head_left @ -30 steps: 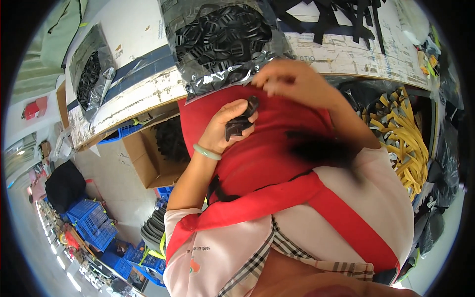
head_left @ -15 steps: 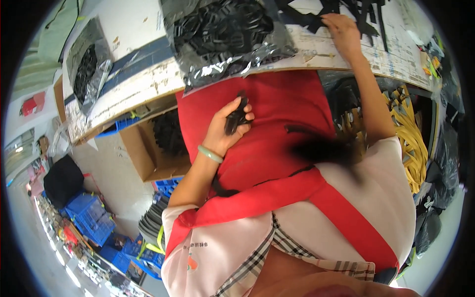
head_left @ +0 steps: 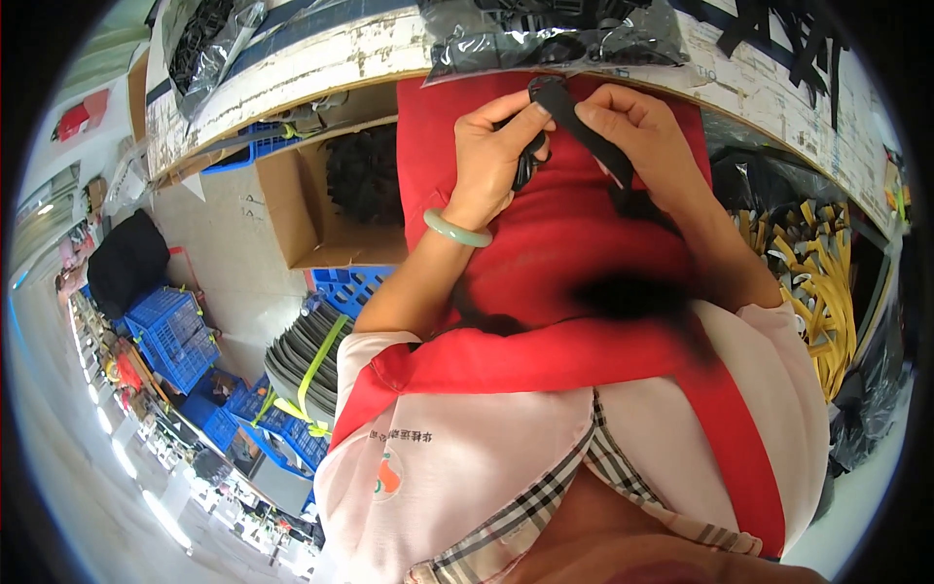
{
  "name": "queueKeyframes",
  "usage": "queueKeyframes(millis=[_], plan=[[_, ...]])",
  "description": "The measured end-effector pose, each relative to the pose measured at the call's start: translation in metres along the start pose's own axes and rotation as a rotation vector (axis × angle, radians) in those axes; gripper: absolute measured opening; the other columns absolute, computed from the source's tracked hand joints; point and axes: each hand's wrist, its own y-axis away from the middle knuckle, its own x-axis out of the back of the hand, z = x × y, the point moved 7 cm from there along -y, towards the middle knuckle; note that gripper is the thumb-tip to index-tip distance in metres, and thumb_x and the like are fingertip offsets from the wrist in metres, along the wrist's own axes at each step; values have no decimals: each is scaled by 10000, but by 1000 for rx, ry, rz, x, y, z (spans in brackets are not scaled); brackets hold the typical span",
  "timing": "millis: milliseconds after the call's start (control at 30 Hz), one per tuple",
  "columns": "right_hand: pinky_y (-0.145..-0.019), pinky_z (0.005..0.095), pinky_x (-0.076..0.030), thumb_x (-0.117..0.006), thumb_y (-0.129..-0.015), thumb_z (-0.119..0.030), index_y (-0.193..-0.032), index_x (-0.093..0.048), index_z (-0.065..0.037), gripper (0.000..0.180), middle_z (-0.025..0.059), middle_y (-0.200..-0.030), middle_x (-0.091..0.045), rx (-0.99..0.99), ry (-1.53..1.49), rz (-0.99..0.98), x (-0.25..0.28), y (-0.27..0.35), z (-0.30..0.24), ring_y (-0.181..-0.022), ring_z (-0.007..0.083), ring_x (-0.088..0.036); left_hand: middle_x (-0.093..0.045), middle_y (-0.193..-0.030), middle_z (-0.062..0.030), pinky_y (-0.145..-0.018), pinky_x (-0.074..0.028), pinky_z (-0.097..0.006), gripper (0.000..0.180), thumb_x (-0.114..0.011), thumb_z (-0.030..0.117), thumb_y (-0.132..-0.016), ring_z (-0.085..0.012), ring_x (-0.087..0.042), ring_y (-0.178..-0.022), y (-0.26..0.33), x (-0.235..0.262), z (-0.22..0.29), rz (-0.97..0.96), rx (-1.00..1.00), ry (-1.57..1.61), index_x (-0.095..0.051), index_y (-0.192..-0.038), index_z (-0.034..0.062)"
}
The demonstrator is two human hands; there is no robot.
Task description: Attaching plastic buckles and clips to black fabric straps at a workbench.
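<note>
Both hands are together over my red apron [head_left: 574, 243], just below the table edge. My left hand [head_left: 491, 151] is closed around black plastic buckles [head_left: 530, 165], and its thumb and fingertips pinch one end of a black webbing strap [head_left: 579, 117]. At that end a small black buckle [head_left: 547, 88] shows; whether the strap passes through it I cannot tell. My right hand [head_left: 637, 131] is closed, thumb against fingers, on the strap's edge. The strap slants down between the hands, its lower end near my right palm.
A clear bag of black buckles [head_left: 555, 44] lies at the table's [head_left: 360, 54] front edge, with a smaller bag [head_left: 209, 49] to the left. Black straps [head_left: 788, 44] are spread at right. Below stand a cardboard box [head_left: 292, 209], yellow strips [head_left: 812, 292] and blue crates [head_left: 170, 336].
My right hand has left the straps on the table and come to my left hand with a black strap. My left hand has risen toward the table edge, and the view has shifted.
</note>
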Motion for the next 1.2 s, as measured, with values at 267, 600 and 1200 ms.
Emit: queueKeyframes(millis=[267, 600, 1200], plan=[[-468, 191, -357, -582, -933, -237, -886, -611, -61, 185, -16, -652, -559, -59, -231, 15, -11, -2, 16, -525, 47, -496, -642, -794, -38, -491, -408, -189, 146, -655, 14, -858, -65, -536, -563, -1, 5, 8, 46, -281, -205, -694, -997, -11], [-542, 199, -425, -585, -939, -243, -1033, -597, -15, 247, 33, -728, -603, 124, -259, 65, -19, -17, 11, -594, 77, -544, -629, -798, -73, -601, -474, -237, 187, -709, -37, -784, -121, -596, -717, 8, -3, 35, 26, -776, -623, -675, -968, -47], [-653, 211, -392, -628, -901, -109, -862, -583, -5, 120, -24, -802, -532, 541, 314, 96, -22, 9, -39, -734, 43, -469, -631, -742, -49, -395, -383, -203, 214, -691, 121, -851, -84, -531, -531, 8, 17, 18, 47, 9, -14, -653, -994, -34]])
